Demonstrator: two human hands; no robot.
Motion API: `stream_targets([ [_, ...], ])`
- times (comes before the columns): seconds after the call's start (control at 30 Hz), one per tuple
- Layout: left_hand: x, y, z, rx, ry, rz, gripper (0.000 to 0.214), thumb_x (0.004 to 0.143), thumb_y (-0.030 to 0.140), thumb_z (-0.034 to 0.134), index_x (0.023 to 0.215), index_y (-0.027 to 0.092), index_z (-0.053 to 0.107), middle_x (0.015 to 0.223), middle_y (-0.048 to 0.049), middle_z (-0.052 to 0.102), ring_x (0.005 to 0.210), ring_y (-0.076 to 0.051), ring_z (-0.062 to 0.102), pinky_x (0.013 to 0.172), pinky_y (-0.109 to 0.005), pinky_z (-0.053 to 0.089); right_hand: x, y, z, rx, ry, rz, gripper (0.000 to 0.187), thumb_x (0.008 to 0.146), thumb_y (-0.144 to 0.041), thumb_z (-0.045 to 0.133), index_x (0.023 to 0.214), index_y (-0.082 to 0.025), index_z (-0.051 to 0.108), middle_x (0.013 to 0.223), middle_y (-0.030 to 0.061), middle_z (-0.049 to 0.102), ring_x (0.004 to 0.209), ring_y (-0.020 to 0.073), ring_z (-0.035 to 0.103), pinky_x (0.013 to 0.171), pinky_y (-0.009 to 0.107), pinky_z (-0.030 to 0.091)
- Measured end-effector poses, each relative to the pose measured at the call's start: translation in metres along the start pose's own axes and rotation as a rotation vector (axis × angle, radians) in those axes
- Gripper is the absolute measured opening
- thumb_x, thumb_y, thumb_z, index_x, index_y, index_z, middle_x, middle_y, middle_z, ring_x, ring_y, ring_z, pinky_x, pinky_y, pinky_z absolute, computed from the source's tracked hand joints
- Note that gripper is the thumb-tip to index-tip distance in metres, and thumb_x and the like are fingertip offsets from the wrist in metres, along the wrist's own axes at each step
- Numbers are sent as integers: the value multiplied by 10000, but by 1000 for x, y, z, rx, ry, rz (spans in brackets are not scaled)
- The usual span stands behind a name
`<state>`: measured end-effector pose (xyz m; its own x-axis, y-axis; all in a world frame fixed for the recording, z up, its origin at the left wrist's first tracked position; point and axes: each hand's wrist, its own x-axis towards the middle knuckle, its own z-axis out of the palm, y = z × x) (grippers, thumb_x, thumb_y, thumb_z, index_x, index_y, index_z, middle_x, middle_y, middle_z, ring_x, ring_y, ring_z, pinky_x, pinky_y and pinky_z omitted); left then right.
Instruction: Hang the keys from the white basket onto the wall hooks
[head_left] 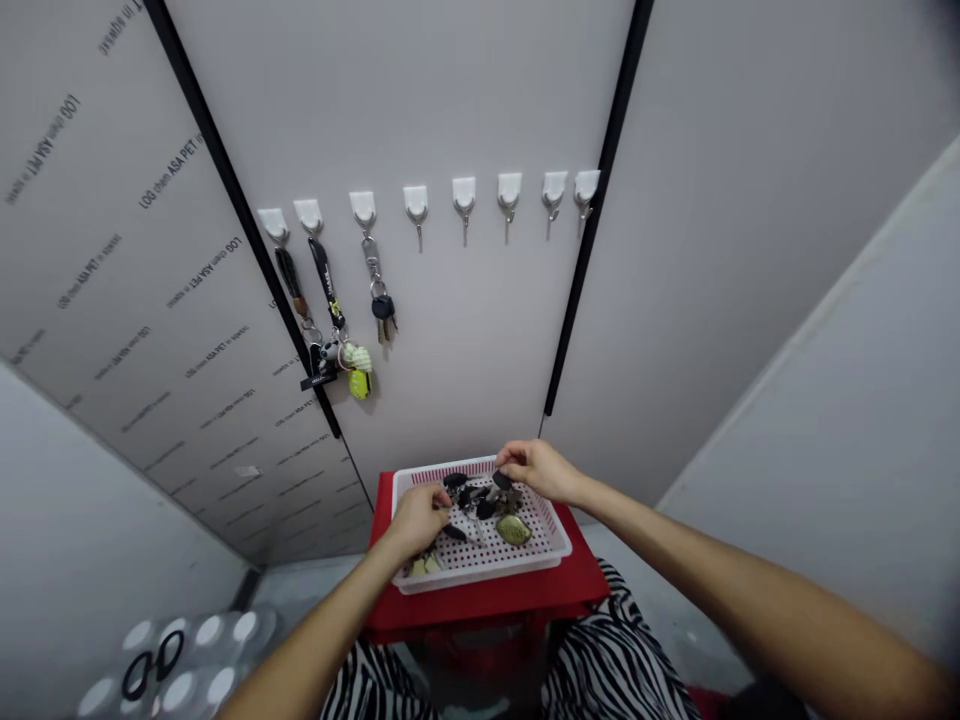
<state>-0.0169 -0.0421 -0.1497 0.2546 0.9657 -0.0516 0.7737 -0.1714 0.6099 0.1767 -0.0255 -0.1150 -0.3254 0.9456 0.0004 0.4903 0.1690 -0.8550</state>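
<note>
A white perforated plastic basket (480,577) holds several keys and key fobs. My right hand (541,470) reaches over its far right side, with thumb and fingers pinched on a black-headed key (502,481); other metal keys lie close under it. My left hand (420,518) is over the basket's left side, fingers curled together; whatever is between them is hidden. Just beside its fingertips lies another black-headed key (454,532). A gold-green oval tag (514,530) rests on the basket floor towards the right. Pale pieces (426,565) lie below my left hand.
The basket stands on a red stool (487,605) before my knees. White hooks (464,190) line the wall panel; the three leftmost carry keychains, one a bunch of keys (383,308). Black scissors (153,663) lie on white-capped containers (210,630) at lower left.
</note>
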Motion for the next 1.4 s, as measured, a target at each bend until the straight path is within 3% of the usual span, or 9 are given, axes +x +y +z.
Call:
stream_targets([
  [0.13, 0, 5, 0, -47, 73, 70, 216, 532, 76, 443, 703, 159, 545, 749, -9, 537, 733, -118, 468, 675, -226, 350, 5, -8, 3, 214, -4, 58, 104, 567, -153, 467, 668, -128, 475, 464, -60, 413, 419, 39, 361, 430, 171, 282],
  [0.3, 2, 34, 17, -339, 7, 151, 303, 547, 233, 531, 838, 150, 514, 762, -14, 539, 689, -120, 471, 621, -218, 371, 6, -32, 13, 481, 112, 173, 148, 567, -175, 476, 706, -143, 437, 461, -68, 418, 377, 31, 357, 392, 168, 292],
  [0.43, 7, 47, 22, -508, 154, 137, 227, 619, 236, 460, 805, 121, 520, 747, -31, 555, 673, -119, 475, 616, -215, 364, 4, -50, 19, 663, 189, 196, 172, 568, -181, 487, 726, -148, 427, 507, -52, 461, 405, 35, 407, 406, 171, 334],
  [0.57, 8, 44, 5, -515, 221, 136, 234, 678, 257, 360, 741, 123, 541, 692, -26, 559, 635, -113, 472, 573, -204, 350, 4, -58, 18, 689, 253, 161, 191, 562, -184, 502, 739, -143, 442, 492, -56, 455, 427, 44, 434, 408, 167, 352],
  [0.73, 1, 46, -36, -233, 302, 238, 235, 670, 246, 350, 605, 140, 549, 586, -4, 511, 573, -101, 429, 548, -206, 309, 2, -61, 16, 694, 340, 132, 218, 563, -179, 499, 770, -142, 441, 439, -64, 445, 413, 48, 424, 370, 150, 323],
  [0.97, 2, 65, -48, -789, -13, 154, 169, 626, 244, 386, 626, 120, 501, 550, 9, 480, 504, -76, 425, 504, -191, 331, -3, -71, 18, 859, 245, 134, 189, 564, -177, 491, 743, -135, 448, 476, -48, 483, 433, 45, 453, 461, 179, 380],
  [1.07, 4, 66, -39, -870, 45, 113, 188, 616, 293, 417, 620, 118, 484, 537, 19, 466, 472, -64, 410, 470, -180, 318, -4, -75, 22, 902, 251, 113, 147, 559, -162, 480, 701, -132, 453, 490, -49, 478, 444, 39, 451, 496, 181, 387],
  [1.23, 8, 62, -34, -877, 94, 114, 213, 659, 332, 358, 614, 133, 419, 462, 44, 403, 412, -49, 363, 415, -166, 278, -2, -75, 28, 785, 195, 55, 166, 569, -205, 483, 720, -139, 461, 559, -21, 501, 500, 68, 465, 522, 219, 389],
  [1.4, 10, 61, -60, -734, 52, 209, 167, 547, 103, 452, 692, 146, 381, 500, 70, 390, 433, -29, 340, 419, -139, 259, 1, -75, 18, 347, 188, -154, 247, 553, -109, 457, 789, -146, 520, 764, 19, 526, 658, 99, 472, 648, 245, 367],
])
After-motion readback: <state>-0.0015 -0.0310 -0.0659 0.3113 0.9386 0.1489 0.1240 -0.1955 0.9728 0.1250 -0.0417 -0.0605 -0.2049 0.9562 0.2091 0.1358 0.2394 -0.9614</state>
